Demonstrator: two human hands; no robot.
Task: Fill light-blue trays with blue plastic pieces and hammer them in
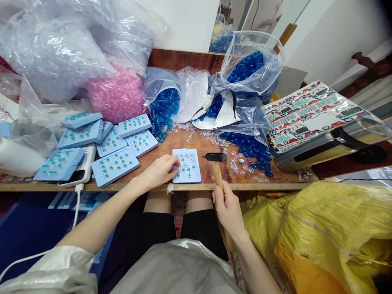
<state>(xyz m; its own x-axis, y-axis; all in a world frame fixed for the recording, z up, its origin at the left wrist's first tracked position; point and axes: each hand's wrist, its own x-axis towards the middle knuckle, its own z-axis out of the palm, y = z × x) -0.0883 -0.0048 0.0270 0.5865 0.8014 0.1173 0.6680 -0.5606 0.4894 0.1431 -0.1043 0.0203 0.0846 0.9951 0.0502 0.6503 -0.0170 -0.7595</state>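
1. Light-blue panel (pixel 192 173) with small teal inserts lies flat on the wooden table (pixel 159 163), close to its front edge, centred before the person's knees.
2. Left hand (pixel 163 169) at the panel's left side. Fingers bent, tips over that side, thumb lower down. Spacing narrow; cannot tell whether they pinch a small piece.
3. Right hand (pixel 226 206) closed round the wooden handle of a hammer (pixel 217 157). Dark head sits to the right of the panel, apart from it, pointed end toward it. Lower handle runs below the fist.
4. Left of the left hand: more light-blue panels (pixel 115 165) with teal inserts, some overlapping. One leans over a white device (pixel 88 163), into which a white cable (pixel 79 204) is plugged.
5. Behind the central panel: clear bags (pixel 252 67) of blue plastic pieces, one spilling toward the loose blue pieces (pixel 260 155). Small clear plastic discs (pixel 234 161) scattered right of the hammer head.
6. Further left and back: bag of pink pieces (pixel 118 94), below large clear bags (pixel 58 53) with pale contents.
7. Far right: printed sticker sheets (pixel 312 114). Below table level, a yellow sack (pixel 330 224).
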